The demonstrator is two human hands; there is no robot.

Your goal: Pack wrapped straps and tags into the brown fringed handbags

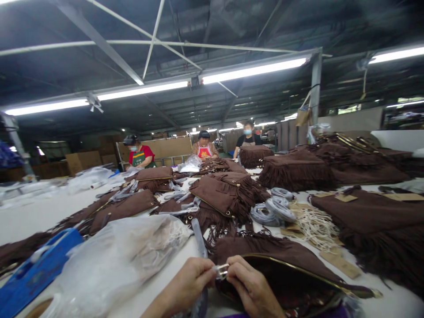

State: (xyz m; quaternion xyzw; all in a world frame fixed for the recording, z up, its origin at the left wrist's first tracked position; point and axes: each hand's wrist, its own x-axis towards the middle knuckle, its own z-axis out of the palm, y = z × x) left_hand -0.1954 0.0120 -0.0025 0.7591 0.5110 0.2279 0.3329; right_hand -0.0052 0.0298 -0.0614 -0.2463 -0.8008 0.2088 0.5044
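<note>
The left hand (192, 282) and the right hand (250, 285) are close to each other, low down in the middle. Between them is a small shiny metal clip (221, 271). The left hand pinches one end of it with thumb and finger, and the right hand pinches the other end, with its fingers curled in. I cannot tell if the clip is hooked onto anything.

The clip is just over the near left part of an open brown bag (251, 248). This bag lies on the white table (28, 212), and its gold zipper (298, 263) is pulled wide, so you can see the dark inside. A long gray strap (199, 238) runs down beside the left hand.

Left of the hands is a big crinkly plastic bag (122, 260) (you can nearly see through it). Past it is a blue thing (39, 274), and a roll (44, 307) sits in the near left corner.

Right of the open bag there are white strings (318, 229) in a messy heap, with a tan paper tag (341, 263) near them. Gray coiled straps (276, 210) lie behind. More brown bags (215, 194) with fringe are piled across the table. At the far side are three people (204, 148) in aprons, under long bright lamps (255, 70)
</note>
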